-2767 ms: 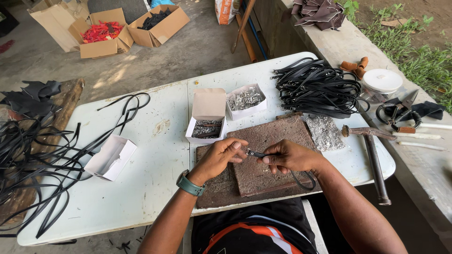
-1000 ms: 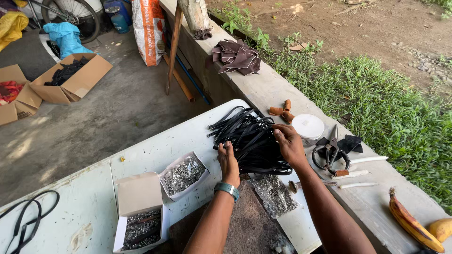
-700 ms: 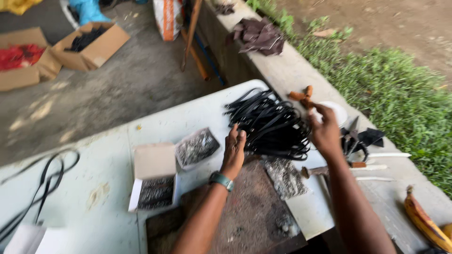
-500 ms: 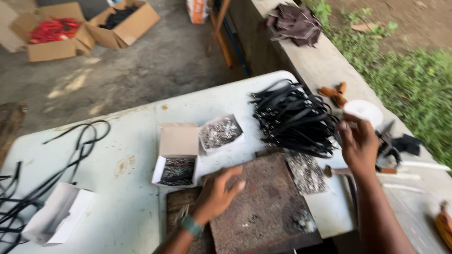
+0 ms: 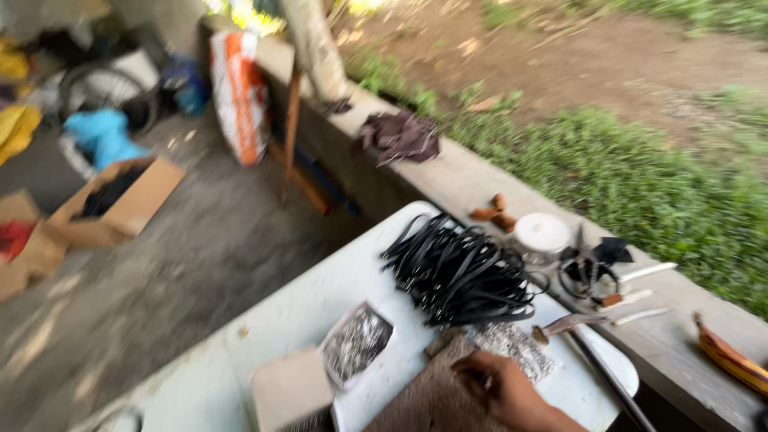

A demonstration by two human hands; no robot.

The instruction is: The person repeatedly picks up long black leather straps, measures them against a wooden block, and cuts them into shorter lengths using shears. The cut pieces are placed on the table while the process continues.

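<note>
Outdoors under a shelter we go: concrete floor on one side, a low concrete ledge (image 5: 480, 172) and grass beyond it, and a white table (image 5: 336, 284) right below the camera. Only one hand shows, at the bottom edge, over the brown work board (image 5: 428, 396) – by where the forearm enters I'd call it the right hand (image 5: 500, 388), though the blur leaves that open. Fingers look curled, with something small perhaps pinched at the tips; I can't tell how tightly or what it is. Left hand is out of view.

Nearest to that hand: a patch of small silvery bits (image 5: 512, 348) just beside it, and the big bundle of black straps (image 5: 460, 272) a little further up the table. Any fine pinching on the board, I'd judge, goes best with the piece low and flat on the brown surface, wrist rested, clear of the loose metal bits.

Round about: an open small box of metal pieces (image 5: 356, 344) next to a cardboard lid (image 5: 288, 388), a white round tub (image 5: 542, 232) and tangled tools (image 5: 588, 264) on the ledge, a dark cloth (image 5: 400, 136), a long bar (image 5: 600, 368) lying close at the right – easy to knock – and cardboard boxes (image 5: 112, 200) well apart on the floor
</note>
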